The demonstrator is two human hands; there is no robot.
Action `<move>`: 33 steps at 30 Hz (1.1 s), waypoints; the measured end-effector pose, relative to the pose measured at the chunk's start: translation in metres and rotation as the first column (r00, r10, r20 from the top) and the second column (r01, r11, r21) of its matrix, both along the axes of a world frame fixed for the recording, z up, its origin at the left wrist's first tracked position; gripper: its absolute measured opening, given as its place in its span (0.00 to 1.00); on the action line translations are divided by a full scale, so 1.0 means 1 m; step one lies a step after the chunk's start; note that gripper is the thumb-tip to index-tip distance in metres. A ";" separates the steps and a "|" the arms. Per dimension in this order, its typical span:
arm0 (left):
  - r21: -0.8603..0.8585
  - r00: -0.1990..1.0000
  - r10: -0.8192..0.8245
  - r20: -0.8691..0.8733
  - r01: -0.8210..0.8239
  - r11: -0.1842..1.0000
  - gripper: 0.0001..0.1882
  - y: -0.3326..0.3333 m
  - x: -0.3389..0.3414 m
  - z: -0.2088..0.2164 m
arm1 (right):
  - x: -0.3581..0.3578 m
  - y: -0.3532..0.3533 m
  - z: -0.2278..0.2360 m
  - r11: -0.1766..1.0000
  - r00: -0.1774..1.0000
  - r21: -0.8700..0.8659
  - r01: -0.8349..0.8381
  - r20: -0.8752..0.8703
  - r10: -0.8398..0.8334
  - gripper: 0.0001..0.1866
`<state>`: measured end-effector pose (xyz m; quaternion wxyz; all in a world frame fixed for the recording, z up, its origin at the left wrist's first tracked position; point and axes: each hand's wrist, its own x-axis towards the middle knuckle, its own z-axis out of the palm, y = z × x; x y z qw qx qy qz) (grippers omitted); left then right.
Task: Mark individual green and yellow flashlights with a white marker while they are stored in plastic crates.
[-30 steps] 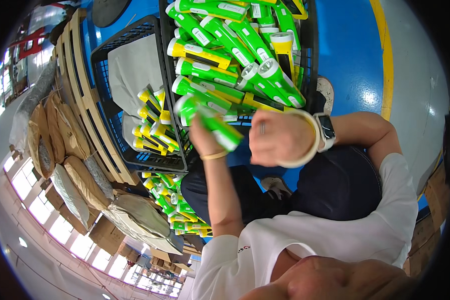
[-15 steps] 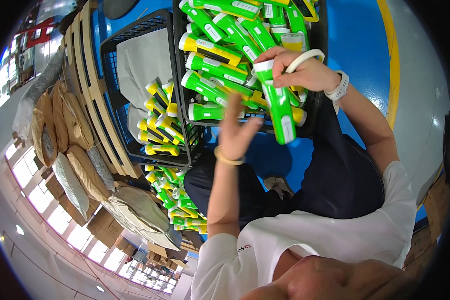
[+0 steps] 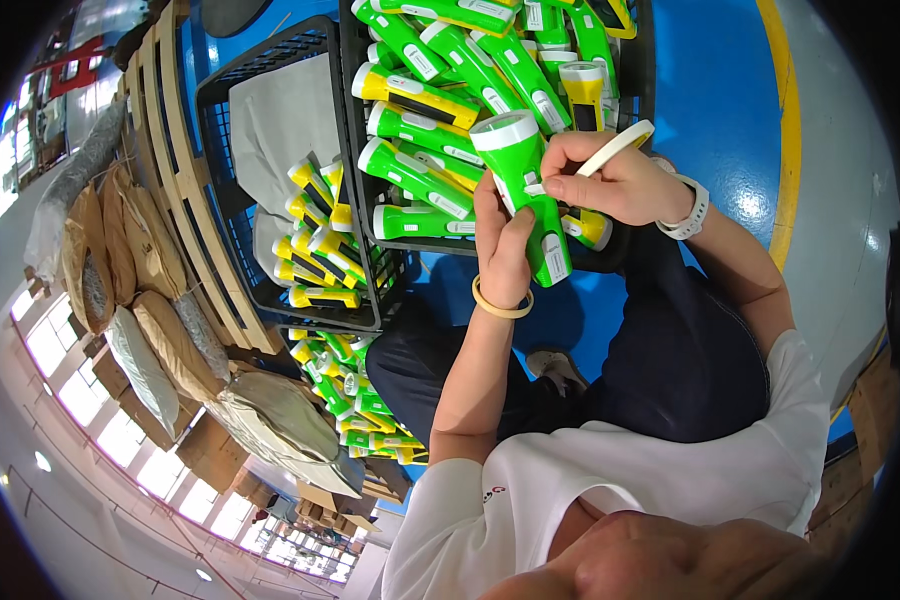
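Observation:
A green flashlight (image 3: 515, 160) with a white head is tilted in front of me, its lens end pointing away. My left hand (image 3: 503, 240) is wrapped around its body. At the flashlight's white switch, the thumb and forefinger of my right hand (image 3: 615, 185) are pinched together; a tiny white piece shows at their tips, too small to name. A thin white ring (image 3: 618, 148), like a narrow tape roll, is carried in that same hand. Beneath both hands, a black crate (image 3: 346, 110) holds many green or yellow flashlights (image 3: 420, 175).
Left of the crate, a second black crate (image 3: 215, 130) holds yellow-and-black flashlights (image 3: 320, 245) and grey sheeting (image 3: 285, 115). More flashlights (image 3: 355, 390) lie below it. A wooden pallet (image 3: 185, 190) and brown sacks (image 3: 150, 240) are farther left. Blue floor (image 3: 715, 100) lies to the right.
My left hand has moved from open and blurred to gripping the flashlight's body. My right hand has let go of the flashlight's head and shifted toward its switch.

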<state>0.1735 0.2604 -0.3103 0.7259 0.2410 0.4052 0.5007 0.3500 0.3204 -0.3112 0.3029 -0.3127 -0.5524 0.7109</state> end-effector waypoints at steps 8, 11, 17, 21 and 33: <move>0.160 0.856 0.107 -0.506 -0.029 0.987 0.17 -0.003 -0.003 -0.007 | -0.012 0.000 -0.003 0.961 0.959 0.264 0.078 0.242 -0.145 0.11; -0.054 0.986 0.079 -0.149 -0.088 0.995 0.19 0.002 0.002 0.000 | 0.003 0.019 -0.013 0.974 0.881 0.225 -0.004 0.461 -0.103 0.20; -0.175 0.990 -0.003 0.144 0.028 0.984 0.21 0.008 -0.011 0.001 | -0.008 0.017 -0.022 0.984 0.995 0.176 0.038 0.090 -0.054 0.10; -0.149 0.983 0.126 -0.130 -0.145 0.978 0.15 0.012 -0.012 0.003 | -0.014 0.013 -0.022 0.993 0.990 0.102 0.057 0.124 -0.069 0.09; -0.158 0.640 0.384 -0.666 -0.624 0.765 0.18 0.014 -0.190 -0.044 | -0.032 0.018 -0.075 0.719 0.863 0.689 -0.085 0.412 -0.293 0.06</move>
